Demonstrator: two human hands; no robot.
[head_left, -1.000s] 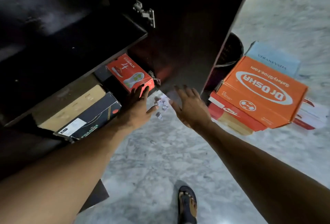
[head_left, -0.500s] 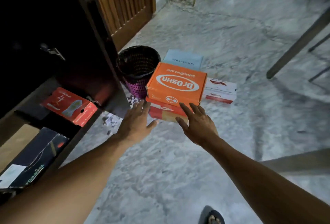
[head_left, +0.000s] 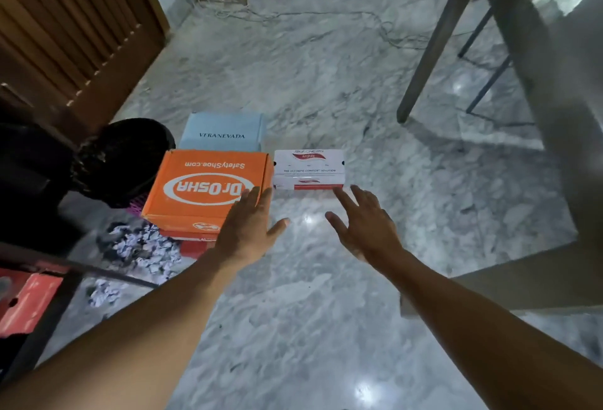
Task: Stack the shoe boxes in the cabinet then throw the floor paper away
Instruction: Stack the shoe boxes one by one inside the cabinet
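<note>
An orange shoe box [head_left: 202,178] lies on top of a red box [head_left: 192,248] on the marble floor. Behind it is a light blue box [head_left: 223,130], and to its right a white and red box [head_left: 308,169]. My left hand [head_left: 249,225] hovers with spread fingers over the orange box's near right corner. My right hand [head_left: 363,222] reaches with spread fingers just short of the white box. Both hands are empty. Crumpled white paper [head_left: 140,246] litters the floor at the left. A red box [head_left: 29,302] shows in the cabinet at the lower left.
A dark waste basket [head_left: 120,161] stands left of the orange box. The dark cabinet door edge [head_left: 49,318] crosses the lower left. A wooden slatted door [head_left: 75,27] is at the upper left. Table legs [head_left: 437,40] and cables [head_left: 326,14] are at the back right.
The view swung right from the cabinet to the floor boxes. Both hands moved forward toward the orange and white boxes, still empty.
</note>
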